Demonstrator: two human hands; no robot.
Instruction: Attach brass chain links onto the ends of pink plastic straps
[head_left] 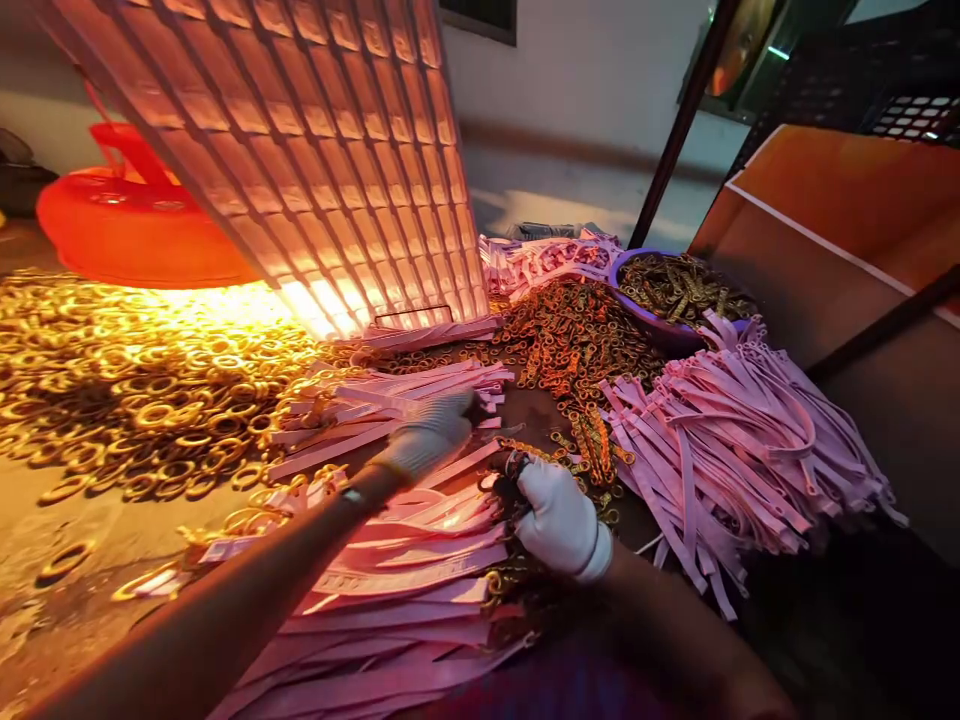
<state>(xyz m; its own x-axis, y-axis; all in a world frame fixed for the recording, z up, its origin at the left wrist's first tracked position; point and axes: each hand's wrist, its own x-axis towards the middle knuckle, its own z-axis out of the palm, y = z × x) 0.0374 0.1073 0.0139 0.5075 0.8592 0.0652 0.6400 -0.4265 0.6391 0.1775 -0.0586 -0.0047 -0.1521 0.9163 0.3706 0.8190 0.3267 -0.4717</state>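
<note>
My left hand (431, 432), in a white glove, reaches forward and rests palm down on a stack of pink straps (390, 400); its fingers lie stretched out. My right hand (559, 520), also gloved, is curled closed near small brass clasps (577, 350) and seems to pinch something small that I cannot make out. More pink straps with gold rings attached (420, 570) lie under both forearms. A big loose heap of pink straps (742, 440) lies to the right.
Gold rings (127, 390) cover the table's left side. A red plastic basin (127, 225) and a tilted plastic crate (337, 150) stand behind them. A purple bowl (626, 265) of clasps sits at the back right, next to an orange board (840, 200).
</note>
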